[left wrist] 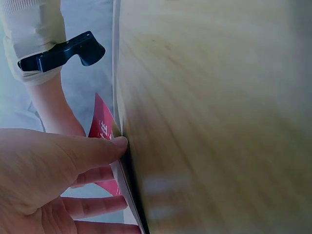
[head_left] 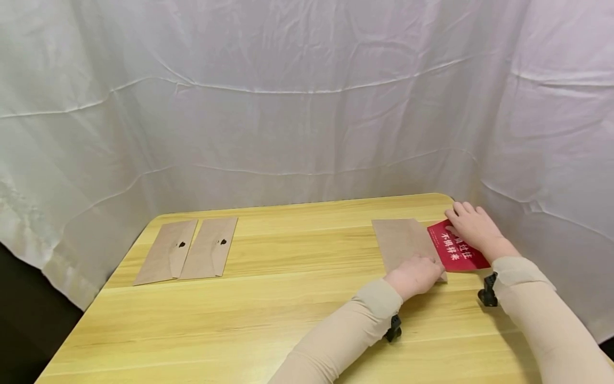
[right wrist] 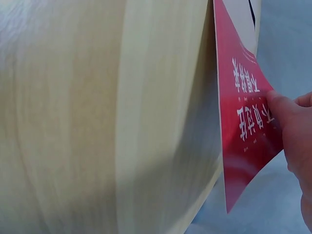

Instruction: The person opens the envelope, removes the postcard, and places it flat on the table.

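Note:
A flat brown paper envelope (head_left: 398,240) lies toward the right side of the table. My left hand (head_left: 416,274) holds its near right corner, thumb at the edge and fingers over the paper. In the left wrist view, that hand (left wrist: 63,168) shows a thin dark gap under the envelope's edge. My right hand (head_left: 474,226) pinches a red card (head_left: 443,246) with white Chinese characters. The card's left edge meets the envelope's right end. In the right wrist view the card (right wrist: 243,131) tilts off the table, the thumb of the right hand (right wrist: 300,136) on its printed face.
Two more brown envelopes, a left one (head_left: 160,250) and one beside it (head_left: 211,253), lie at the table's left, each with a small black mark. A pale curtain (head_left: 307,122) surrounds the wood-grain table (head_left: 216,325). Black wrist cameras hang under both sleeves.

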{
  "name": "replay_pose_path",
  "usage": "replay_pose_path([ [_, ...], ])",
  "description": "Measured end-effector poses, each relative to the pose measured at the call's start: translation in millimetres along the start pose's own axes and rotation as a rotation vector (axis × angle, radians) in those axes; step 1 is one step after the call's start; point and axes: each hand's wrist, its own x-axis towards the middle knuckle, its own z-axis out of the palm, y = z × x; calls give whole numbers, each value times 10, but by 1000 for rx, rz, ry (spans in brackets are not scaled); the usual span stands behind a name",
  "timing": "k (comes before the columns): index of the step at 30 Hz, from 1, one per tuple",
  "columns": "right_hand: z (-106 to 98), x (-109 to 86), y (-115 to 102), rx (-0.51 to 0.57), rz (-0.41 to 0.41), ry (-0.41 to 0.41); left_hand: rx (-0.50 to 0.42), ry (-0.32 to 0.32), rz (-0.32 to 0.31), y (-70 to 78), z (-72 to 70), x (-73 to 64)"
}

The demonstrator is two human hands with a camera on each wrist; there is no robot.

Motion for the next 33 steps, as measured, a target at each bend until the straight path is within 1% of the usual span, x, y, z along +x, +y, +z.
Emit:
replay_pose_path([
  [4,1,-14,14,-3,9,-12,0,-6,2,-10,-17,-23],
  [7,-17,-28,14,-8,6,-6,-14,-1,1,-21,-27,-41],
  [11,-43,-48,21,-15,9,14,-5,7,10,-35,-29,-51],
  [14,-51,-51,24,-20,18,5,-3,2,14,-45,-28,-50],
  [22,-36,-55,-5,-14,79,-71,-20,-10,19,-68,-23,-50],
  [27,15,-74,-42,-1,116,-116,-21,-13,17,-80,-27,-69],
  [33,56,-88,-91,51,181,-183,-11,-10,25,-88,-34,-79],
])
